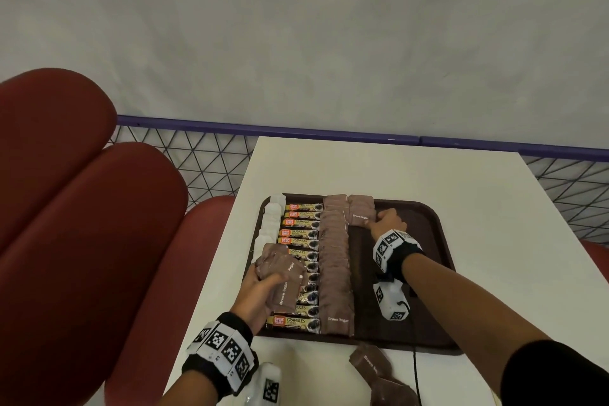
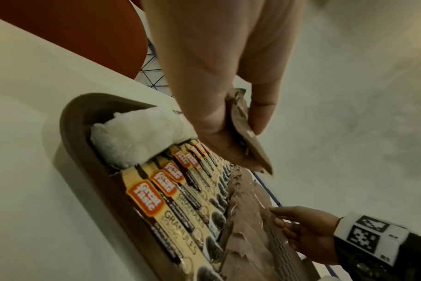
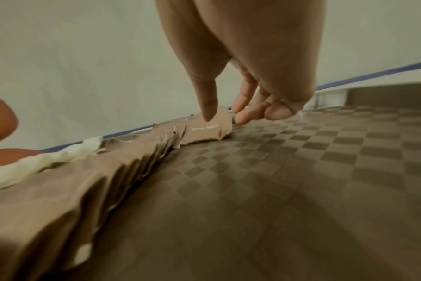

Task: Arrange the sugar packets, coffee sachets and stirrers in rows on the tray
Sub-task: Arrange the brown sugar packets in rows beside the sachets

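1. Head: my left hand [image 1: 260, 293] is gripping a sugar packet stack [image 1: 283, 277] above the coffee sachets [image 1: 301, 232] on the tray [image 1: 423, 227].
2. Left wrist: thumb and fingers are pinching that stack.
3. Right wrist: my right hand [image 3: 240, 66] is pinching the front sugar packet [image 3: 204, 131] of the tray's short row.

the head view looks forward and down from above the near edge of the table [image 1: 412, 168], wide enough to take in the whole tray [image 1: 425, 241]. the left wrist view hangs close over the tray's left rim, looking along the left hand [image 2: 216, 76] and the sugar packets [image 2: 252, 148] it grips, toward the far end. the right wrist view sits very low above the tray floor, facing along the right hand [image 3: 240, 57] to the end packet [image 3: 204, 131] it pinches. all three share the brown sugar row [image 1: 334, 260].
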Demonstrator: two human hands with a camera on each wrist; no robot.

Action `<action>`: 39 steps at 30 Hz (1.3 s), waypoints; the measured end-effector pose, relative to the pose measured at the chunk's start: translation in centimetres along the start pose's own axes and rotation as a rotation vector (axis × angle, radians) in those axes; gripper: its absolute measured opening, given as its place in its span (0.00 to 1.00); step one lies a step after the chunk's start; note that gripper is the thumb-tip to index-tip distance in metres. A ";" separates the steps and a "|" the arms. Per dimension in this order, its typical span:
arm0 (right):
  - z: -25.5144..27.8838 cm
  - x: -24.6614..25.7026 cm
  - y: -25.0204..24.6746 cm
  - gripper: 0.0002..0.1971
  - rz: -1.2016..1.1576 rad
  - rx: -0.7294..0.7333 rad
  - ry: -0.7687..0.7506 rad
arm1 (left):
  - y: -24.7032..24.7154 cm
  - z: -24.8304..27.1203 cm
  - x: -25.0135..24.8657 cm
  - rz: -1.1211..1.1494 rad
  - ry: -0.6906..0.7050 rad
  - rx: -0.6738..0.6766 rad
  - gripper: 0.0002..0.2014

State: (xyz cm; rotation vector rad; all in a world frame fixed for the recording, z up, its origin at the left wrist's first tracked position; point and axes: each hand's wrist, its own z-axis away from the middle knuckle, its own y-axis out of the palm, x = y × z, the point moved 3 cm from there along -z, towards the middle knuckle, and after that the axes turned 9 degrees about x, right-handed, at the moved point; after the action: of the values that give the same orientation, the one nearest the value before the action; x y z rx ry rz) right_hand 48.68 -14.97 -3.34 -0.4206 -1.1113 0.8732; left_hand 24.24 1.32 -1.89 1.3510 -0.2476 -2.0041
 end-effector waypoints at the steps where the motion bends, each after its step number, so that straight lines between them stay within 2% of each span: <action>1: 0.5 0.0 0.0 0.15 -0.003 0.000 -0.019 | 0.2 0.0 0.0 -0.008 0.007 -0.005 0.24; 3: 1.5 -0.1 0.1 0.14 -0.033 0.019 -0.067 | 0.9 0.2 -0.1 -0.014 0.023 -0.011 0.23; 7: 4.2 -0.2 0.9 0.10 -0.114 0.122 -0.221 | 1.6 0.2 0.3 -0.017 0.047 -0.018 0.28; 9: 5.9 0.0 1.3 0.10 -0.158 0.223 -0.313 | 2.1 0.3 0.4 -0.028 0.066 -0.009 0.26; 13: 10.1 1.4 1.8 0.11 -0.285 0.533 -0.453 | 3.2 0.6 0.4 -0.058 0.109 0.014 0.20; 18: 12.9 2.1 2.3 0.17 -0.294 0.718 -0.470 | 3.9 0.9 0.5 -0.114 0.150 0.021 0.23; 22: 14.2 1.7 2.8 0.20 -0.247 0.728 -0.489 | 4.0 1.0 0.8 -0.087 0.152 -0.010 0.27; 28: 14.4 1.1 3.0 0.23 -0.250 0.692 -0.447 | 4.7 1.4 0.7 -0.041 0.131 0.012 0.22; 34: 13.6 0.4 2.5 0.19 -0.269 0.701 -0.371 | 4.9 0.9 1.2 0.065 0.055 -0.043 0.21; 39: 13.0 0.5 1.4 0.11 -0.224 0.756 -0.361 | 4.7 0.5 1.2 0.071 0.072 -0.101 0.21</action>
State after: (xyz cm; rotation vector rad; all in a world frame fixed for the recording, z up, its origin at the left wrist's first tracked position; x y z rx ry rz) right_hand 36.42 -15.30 1.37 0.4951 -1.0355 1.1156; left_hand 25.65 -3.08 -0.18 1.3288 -0.1574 -1.8802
